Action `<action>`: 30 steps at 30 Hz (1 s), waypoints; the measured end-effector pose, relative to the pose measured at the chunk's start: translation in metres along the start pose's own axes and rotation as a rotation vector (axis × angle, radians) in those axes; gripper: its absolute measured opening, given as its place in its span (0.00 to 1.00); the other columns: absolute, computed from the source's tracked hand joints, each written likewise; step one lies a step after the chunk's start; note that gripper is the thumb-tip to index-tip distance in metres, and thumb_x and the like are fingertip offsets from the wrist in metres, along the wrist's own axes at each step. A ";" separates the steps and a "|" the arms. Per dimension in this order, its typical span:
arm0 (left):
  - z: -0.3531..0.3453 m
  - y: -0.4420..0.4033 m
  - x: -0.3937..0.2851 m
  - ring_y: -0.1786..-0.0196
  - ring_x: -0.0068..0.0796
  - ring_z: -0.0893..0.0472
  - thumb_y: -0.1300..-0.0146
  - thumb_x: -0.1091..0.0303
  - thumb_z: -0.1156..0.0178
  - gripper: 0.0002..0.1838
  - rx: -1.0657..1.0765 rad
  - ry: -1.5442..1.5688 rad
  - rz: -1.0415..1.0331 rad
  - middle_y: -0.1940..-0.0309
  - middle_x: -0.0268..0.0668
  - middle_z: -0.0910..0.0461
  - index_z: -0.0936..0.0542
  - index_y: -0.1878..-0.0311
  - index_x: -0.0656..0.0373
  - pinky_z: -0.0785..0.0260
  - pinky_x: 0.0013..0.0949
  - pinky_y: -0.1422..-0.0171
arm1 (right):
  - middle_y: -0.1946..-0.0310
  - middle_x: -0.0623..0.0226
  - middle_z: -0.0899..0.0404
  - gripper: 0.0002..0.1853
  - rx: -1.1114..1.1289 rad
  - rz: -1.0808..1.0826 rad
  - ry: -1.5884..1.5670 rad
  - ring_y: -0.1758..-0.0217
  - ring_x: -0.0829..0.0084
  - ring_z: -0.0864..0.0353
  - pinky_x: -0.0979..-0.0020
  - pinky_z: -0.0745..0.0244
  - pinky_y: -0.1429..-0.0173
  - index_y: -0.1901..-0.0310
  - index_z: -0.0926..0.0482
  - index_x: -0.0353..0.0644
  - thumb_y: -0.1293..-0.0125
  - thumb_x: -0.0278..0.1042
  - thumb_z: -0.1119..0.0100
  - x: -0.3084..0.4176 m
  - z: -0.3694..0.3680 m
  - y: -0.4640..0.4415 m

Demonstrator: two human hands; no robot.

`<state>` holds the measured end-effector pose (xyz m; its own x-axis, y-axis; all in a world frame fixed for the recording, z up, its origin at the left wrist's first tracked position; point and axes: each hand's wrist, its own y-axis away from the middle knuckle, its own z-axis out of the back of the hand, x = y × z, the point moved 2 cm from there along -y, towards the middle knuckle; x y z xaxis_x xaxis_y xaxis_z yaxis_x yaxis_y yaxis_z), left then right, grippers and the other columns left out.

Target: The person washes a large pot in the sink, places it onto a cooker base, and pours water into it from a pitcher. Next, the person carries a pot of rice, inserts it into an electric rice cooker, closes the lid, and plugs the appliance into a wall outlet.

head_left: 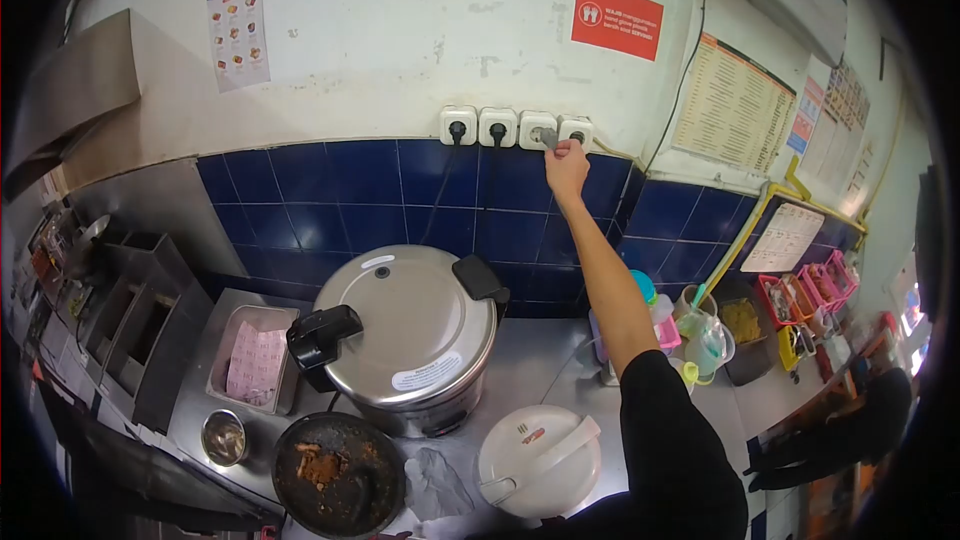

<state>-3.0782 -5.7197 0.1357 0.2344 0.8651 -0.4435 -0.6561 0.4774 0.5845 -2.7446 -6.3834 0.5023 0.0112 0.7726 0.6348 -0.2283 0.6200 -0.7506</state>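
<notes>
My right hand is stretched up to the row of white wall sockets, its fingers pinched around a grey plug. The plug is at the third socket; whether its pins are in the socket cannot be made out. Partly behind my fingers is the fourth socket. Black plugs sit in the first socket and the second socket. Below, on the steel counter, stands a large lidded rice cooker with black handles. My left hand does not show clearly.
A stone mortar with brown paste, a crumpled plastic bag and a white round lid or plate with a pale utensil lie in front. Left are a metal tray and a small bowl; right, cups and baskets.
</notes>
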 end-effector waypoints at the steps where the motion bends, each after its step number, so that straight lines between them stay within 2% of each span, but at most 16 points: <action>1: 0.001 -0.005 0.000 0.43 0.49 0.18 0.42 0.32 0.37 0.40 0.007 0.002 -0.003 0.48 0.44 0.14 0.23 0.34 0.51 0.26 0.51 0.39 | 0.66 0.57 0.14 0.12 -0.003 -0.070 0.005 0.62 0.65 0.12 0.66 0.19 0.53 0.59 0.20 0.36 0.42 0.31 0.30 -0.004 -0.005 0.002; 3: 0.002 -0.014 0.001 0.42 0.50 0.18 0.44 0.30 0.37 0.44 -0.022 0.149 -0.021 0.46 0.45 0.15 0.26 0.31 0.50 0.27 0.52 0.38 | 0.66 0.56 0.14 0.12 -0.031 -0.065 -0.062 0.61 0.62 0.12 0.64 0.19 0.53 0.59 0.20 0.35 0.42 0.30 0.30 -0.011 -0.018 0.002; 4: 0.002 -0.023 0.000 0.42 0.50 0.18 0.42 0.35 0.34 0.43 0.002 0.079 0.052 0.44 0.46 0.16 0.28 0.30 0.52 0.28 0.52 0.37 | 0.65 0.55 0.14 0.13 -0.062 -0.057 -0.137 0.60 0.59 0.12 0.62 0.19 0.53 0.58 0.21 0.35 0.41 0.30 0.29 -0.015 -0.024 0.002; 5: -0.003 -0.034 0.005 0.42 0.50 0.18 0.42 0.35 0.34 0.43 0.010 0.083 0.055 0.44 0.46 0.16 0.28 0.30 0.52 0.28 0.52 0.37 | 0.65 0.55 0.14 0.13 -0.055 -0.059 -0.132 0.60 0.59 0.12 0.62 0.19 0.53 0.58 0.21 0.35 0.41 0.30 0.29 -0.015 -0.030 0.001; 7: -0.021 -0.051 0.025 0.41 0.49 0.19 0.40 0.42 0.31 0.40 -0.247 0.147 -0.065 0.43 0.49 0.18 0.29 0.29 0.55 0.28 0.50 0.36 | 0.66 0.54 0.14 0.13 -0.024 -0.047 -0.138 0.61 0.60 0.12 0.63 0.19 0.54 0.59 0.20 0.35 0.41 0.30 0.29 -0.018 -0.035 0.002; 8: -0.022 -0.055 0.028 0.41 0.50 0.19 0.38 0.49 0.31 0.38 -0.232 0.378 -0.089 0.43 0.52 0.19 0.29 0.29 0.57 0.28 0.47 0.37 | 0.66 0.55 0.13 0.12 -0.030 -0.062 -0.095 0.61 0.59 0.12 0.62 0.20 0.54 0.60 0.19 0.35 0.42 0.31 0.28 -0.016 -0.037 0.003; 9: -0.024 -0.058 0.031 0.41 0.50 0.19 0.38 0.49 0.31 0.38 -0.221 0.377 -0.089 0.43 0.52 0.19 0.29 0.29 0.57 0.28 0.47 0.37 | 0.66 0.55 0.13 0.12 -0.028 -0.066 -0.086 0.61 0.59 0.12 0.62 0.20 0.54 0.60 0.19 0.35 0.42 0.31 0.28 -0.015 -0.038 0.003; 11: 0.019 -0.045 -0.003 0.40 0.51 0.20 0.37 0.49 0.32 0.38 -0.116 0.358 -0.007 0.42 0.53 0.20 0.30 0.28 0.56 0.28 0.48 0.37 | 0.67 0.55 0.13 0.12 -0.052 -0.055 -0.015 0.61 0.59 0.12 0.62 0.20 0.53 0.62 0.19 0.36 0.43 0.32 0.27 -0.012 -0.040 0.005; 13: 0.031 -0.042 -0.012 0.40 0.52 0.20 0.37 0.49 0.32 0.38 -0.116 0.376 0.003 0.42 0.53 0.19 0.30 0.28 0.56 0.28 0.48 0.37 | 0.68 0.55 0.13 0.13 -0.047 -0.079 -0.064 0.61 0.58 0.12 0.62 0.20 0.53 0.62 0.18 0.36 0.44 0.34 0.26 -0.025 -0.048 -0.001; 16: 0.048 -0.033 -0.025 0.41 0.53 0.20 0.38 0.49 0.32 0.38 -0.127 0.402 0.026 0.43 0.53 0.19 0.30 0.28 0.56 0.29 0.48 0.37 | 0.70 0.59 0.13 0.18 -0.089 -0.044 -0.192 0.73 0.72 0.15 0.73 0.21 0.69 0.61 0.18 0.32 0.41 0.40 0.25 -0.044 -0.059 -0.010; 17: 0.051 -0.031 -0.026 0.41 0.53 0.20 0.38 0.49 0.32 0.38 -0.139 0.410 0.034 0.43 0.53 0.19 0.29 0.28 0.56 0.29 0.47 0.37 | 0.70 0.59 0.13 0.18 -0.090 -0.051 -0.190 0.73 0.72 0.15 0.73 0.21 0.69 0.61 0.18 0.32 0.41 0.40 0.25 -0.048 -0.059 -0.010; 19: 0.050 -0.036 -0.020 0.41 0.54 0.20 0.38 0.49 0.32 0.37 -0.138 0.379 0.030 0.44 0.54 0.19 0.29 0.29 0.56 0.28 0.47 0.38 | 0.67 0.54 0.13 0.18 -0.094 -0.091 -0.139 0.61 0.60 0.11 0.63 0.20 0.53 0.56 0.18 0.35 0.42 0.39 0.26 -0.024 -0.046 -0.008; 20: 0.048 -0.039 -0.017 0.42 0.54 0.19 0.38 0.49 0.32 0.37 -0.139 0.351 0.024 0.44 0.54 0.18 0.28 0.30 0.57 0.28 0.47 0.38 | 0.65 0.53 0.13 0.17 -0.146 0.010 -0.227 0.61 0.61 0.11 0.64 0.20 0.53 0.55 0.18 0.35 0.41 0.37 0.27 -0.004 -0.036 -0.003; 23: 0.044 -0.045 -0.012 0.42 0.54 0.19 0.38 0.48 0.32 0.36 -0.172 0.362 0.021 0.44 0.55 0.19 0.27 0.31 0.58 0.28 0.47 0.39 | 0.68 0.55 0.13 0.18 -0.122 0.048 -0.139 0.62 0.65 0.12 0.66 0.20 0.54 0.55 0.18 0.34 0.40 0.39 0.27 -0.010 -0.037 -0.003; 26: 0.049 -0.047 -0.019 0.43 0.55 0.19 0.38 0.48 0.32 0.36 -0.160 0.394 0.028 0.46 0.55 0.18 0.26 0.32 0.59 0.27 0.47 0.40 | 0.65 0.53 0.13 0.15 -0.034 0.063 -0.082 0.60 0.62 0.11 0.64 0.20 0.54 0.56 0.18 0.35 0.39 0.35 0.28 -0.008 -0.034 0.003; 30: 0.043 -0.054 -0.020 0.44 0.55 0.18 0.38 0.48 0.32 0.37 -0.138 0.321 0.038 0.46 0.55 0.18 0.27 0.32 0.60 0.27 0.47 0.40 | 0.65 0.54 0.13 0.15 -0.027 0.052 -0.079 0.61 0.61 0.11 0.65 0.20 0.54 0.57 0.18 0.34 0.39 0.35 0.28 -0.016 -0.039 0.000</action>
<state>-3.0170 -5.7558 0.1418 -0.0155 0.7789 -0.6269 -0.7560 0.4012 0.5172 -2.7067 -6.3902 0.4853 -0.0774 0.7914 0.6064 -0.2005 0.5834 -0.7870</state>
